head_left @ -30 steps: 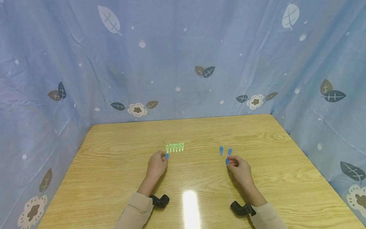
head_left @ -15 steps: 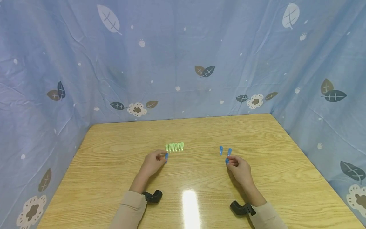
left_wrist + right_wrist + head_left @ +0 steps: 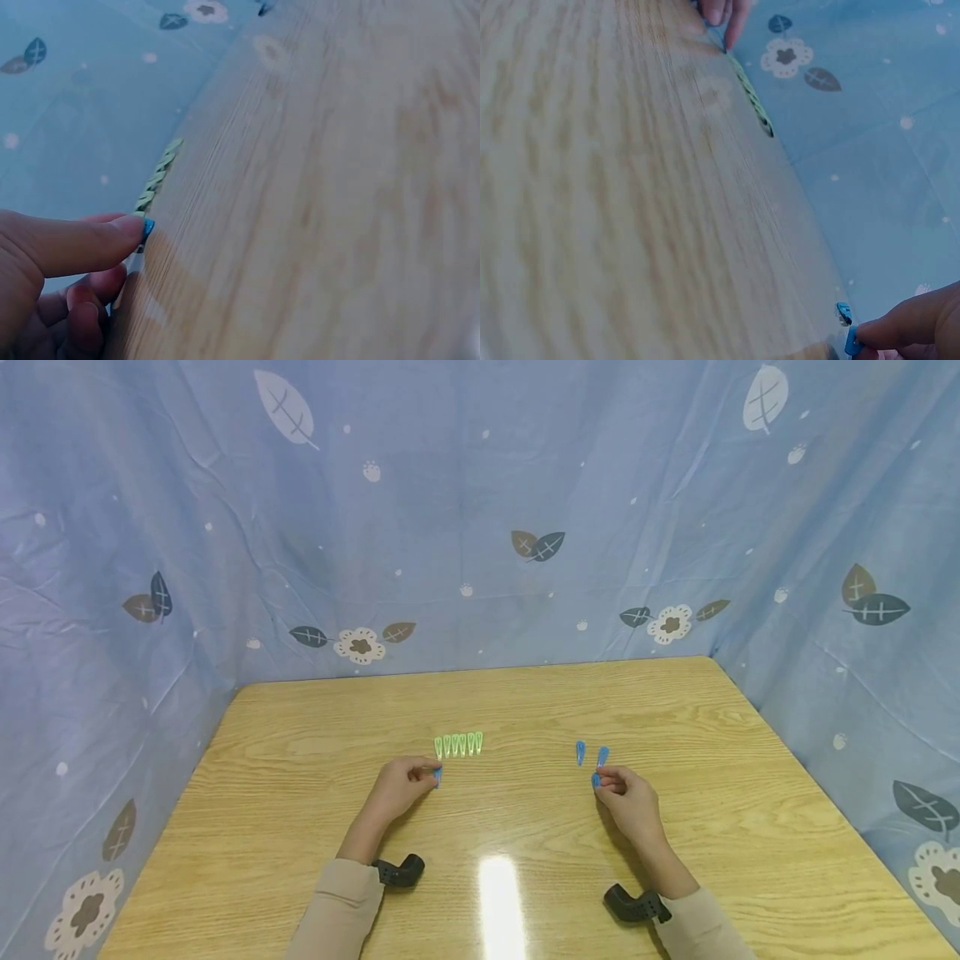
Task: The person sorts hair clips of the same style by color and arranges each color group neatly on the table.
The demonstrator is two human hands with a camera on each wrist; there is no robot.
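Several green snap hair clips [image 3: 462, 745] lie side by side in a row on the wooden table. Just below the row's left end, my left hand [image 3: 401, 785] has thumb and forefinger on a blue snap hair clip [image 3: 437, 778]; the left wrist view shows a blue bit [image 3: 148, 227] of it at the thumb tip. To the right, my right hand [image 3: 632, 802] pinches another blue hair clip [image 3: 597, 781], its blue end [image 3: 853, 341] showing at the thumb in the right wrist view. Two more blue clips, one upright [image 3: 581, 753] and one slanted [image 3: 603, 756], lie just beyond that hand.
The wooden table [image 3: 300, 718] reaches back to a blue patterned curtain [image 3: 450, 485], which also hangs along both sides. A bright light reflection [image 3: 501, 902] lies on the tabletop between the forearms. Each wrist carries a black camera mount [image 3: 401, 871].
My left wrist has swung left and the fingers have shifted along the blue clip, which now lies just under the green row's left end. The right hand stays almost still with its clip.
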